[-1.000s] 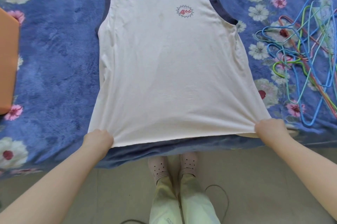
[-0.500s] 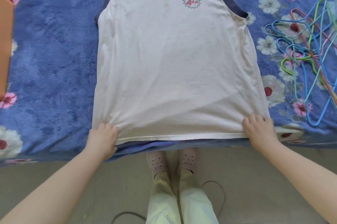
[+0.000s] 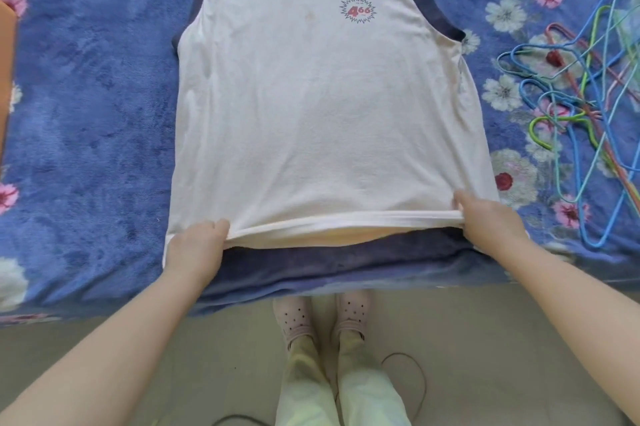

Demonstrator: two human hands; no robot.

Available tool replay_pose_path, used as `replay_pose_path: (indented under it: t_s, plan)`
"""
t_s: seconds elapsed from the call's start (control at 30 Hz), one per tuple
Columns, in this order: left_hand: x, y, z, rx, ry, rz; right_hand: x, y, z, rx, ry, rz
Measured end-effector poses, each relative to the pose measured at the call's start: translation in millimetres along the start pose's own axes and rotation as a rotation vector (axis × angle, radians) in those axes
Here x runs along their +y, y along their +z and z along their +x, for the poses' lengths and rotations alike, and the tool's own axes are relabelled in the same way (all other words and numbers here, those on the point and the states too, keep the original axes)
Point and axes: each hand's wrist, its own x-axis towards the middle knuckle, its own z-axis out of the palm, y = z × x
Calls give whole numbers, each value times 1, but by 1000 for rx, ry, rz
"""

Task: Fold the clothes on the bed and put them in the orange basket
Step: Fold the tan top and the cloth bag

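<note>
Both hands, left hand (image 3: pixel 195 247) and right hand (image 3: pixel 491 219), pinch the hem of the sleeveless shirt (image 3: pixel 322 106): light, limp jersey, best held at hem corners.

A white sleeveless shirt (image 3: pixel 322 106) with dark blue trim lies flat, front up, on a bed (image 3: pixel 86 113) covered in a blue flowered blanket. A small red and blue "466" logo (image 3: pixel 358 10) sits on its chest. The left hand (image 3: pixel 195 249) grips the hem at the near left corner, and the right hand (image 3: pixel 488 221) grips the hem at the near right corner; between them the hem is lifted slightly off the blanket. A tangle of coloured wire hangers (image 3: pixel 575 113) lies on the bed to the right of the shirt, apart from it. At the far left edge, a sliver of an orange basket (image 3: pixel 5 79) shows. Below the bed edge, the person's feet in pink clogs (image 3: pixel 320 318) stand on a pale floor, with a thin cable (image 3: pixel 412 377) just beside them.
</note>
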Motion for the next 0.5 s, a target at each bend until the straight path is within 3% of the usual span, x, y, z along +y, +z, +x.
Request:
replay_pose_path:
  t_s: [0.1, 0.3, 0.4, 0.5]
  plan:
    - [-8, -18, 6, -271, -29, 43, 0, -34, 6, -279, -93, -28]
    - [-20, -62, 4, -835, 10, 141, -18, -92, 4, -798, -114, -420]
    - [-33, -84, 9, -849, -102, -74, -17, -108, 7, -773, -144, -503]
    - [-47, -102, 28, -662, -129, -349, -1, -122, 24, -588, -148, -409]
